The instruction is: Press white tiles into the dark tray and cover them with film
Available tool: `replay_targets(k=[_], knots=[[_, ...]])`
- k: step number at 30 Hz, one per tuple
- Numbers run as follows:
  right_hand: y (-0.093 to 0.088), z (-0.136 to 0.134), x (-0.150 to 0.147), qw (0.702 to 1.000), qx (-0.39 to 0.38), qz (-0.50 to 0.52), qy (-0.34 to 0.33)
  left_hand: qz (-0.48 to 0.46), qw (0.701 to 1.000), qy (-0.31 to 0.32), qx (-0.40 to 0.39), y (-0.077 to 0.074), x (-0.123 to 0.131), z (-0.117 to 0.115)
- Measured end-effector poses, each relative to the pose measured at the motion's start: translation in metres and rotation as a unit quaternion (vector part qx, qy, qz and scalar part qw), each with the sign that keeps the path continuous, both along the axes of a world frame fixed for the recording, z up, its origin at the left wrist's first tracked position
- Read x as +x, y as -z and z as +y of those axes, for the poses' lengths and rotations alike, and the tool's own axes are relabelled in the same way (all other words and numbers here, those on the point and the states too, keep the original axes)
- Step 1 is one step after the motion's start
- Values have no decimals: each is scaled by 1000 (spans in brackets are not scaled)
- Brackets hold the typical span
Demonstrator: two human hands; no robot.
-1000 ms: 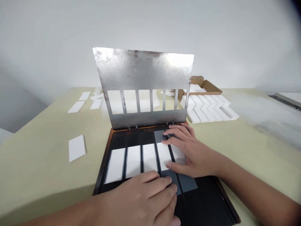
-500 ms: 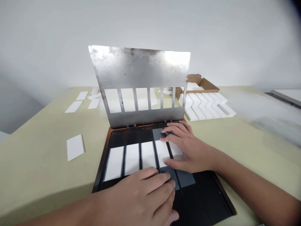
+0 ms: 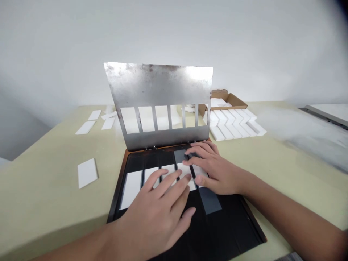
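The pale olive worktop [image 3: 46,203] runs across the view, its far edge meeting a white wall. On it lies a black tray [image 3: 225,232] with a thin brown rim, its near end cut off at the bottom of the frame. A scuffed steel plate [image 3: 157,94] stands tilted up, hinged to the tray's far edge, with a row of slots along its lower part. Beyond it, to the right, sits an open cardboard box [image 3: 228,99], partly hidden by the plate, with white pieces inside. In front of the box, white bars [image 3: 231,125] lie packed in a zigzag. Loose white tiles lie at the left, the nearest [image 3: 87,173] well apart from the tray.

Five white strips [image 3: 132,190] lie side by side in the tray, separated by dark ribs. The left hand [image 3: 154,206] hovers over them, open with fingers spread, and hides much of the middle strips; whether its fingertips [image 3: 185,177] touch them is hard to tell. The right hand [image 3: 214,174] lies relaxed and unclenched over the far ends of the two rightmost strips, covering part of them. Neither hand visibly grasps anything. A grey strip [image 3: 209,201] shows just below the right hand, its upper part hidden.
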State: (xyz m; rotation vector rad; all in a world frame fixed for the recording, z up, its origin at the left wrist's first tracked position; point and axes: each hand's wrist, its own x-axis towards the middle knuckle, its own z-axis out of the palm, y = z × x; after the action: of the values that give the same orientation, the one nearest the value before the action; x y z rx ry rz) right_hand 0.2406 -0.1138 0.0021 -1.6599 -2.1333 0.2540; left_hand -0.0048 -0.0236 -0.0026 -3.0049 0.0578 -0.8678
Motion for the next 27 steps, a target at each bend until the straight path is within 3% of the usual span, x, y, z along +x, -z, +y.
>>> replay_targets(k=[6, 12, 14, 27], knots=[[3, 1, -4, 999, 19, -36, 5, 10, 999, -52, 1, -3, 0, 0], [2, 2, -7, 999, 26, -35, 17, -12, 994, 95, 51, -11, -5, -7], [1, 2, -7, 999, 28, -33, 20, 16, 992, 109, 57, -10, -4, -8], [4, 3, -7, 999, 31, -22, 34, 51, 998, 19, 20, -1, -3, -10]])
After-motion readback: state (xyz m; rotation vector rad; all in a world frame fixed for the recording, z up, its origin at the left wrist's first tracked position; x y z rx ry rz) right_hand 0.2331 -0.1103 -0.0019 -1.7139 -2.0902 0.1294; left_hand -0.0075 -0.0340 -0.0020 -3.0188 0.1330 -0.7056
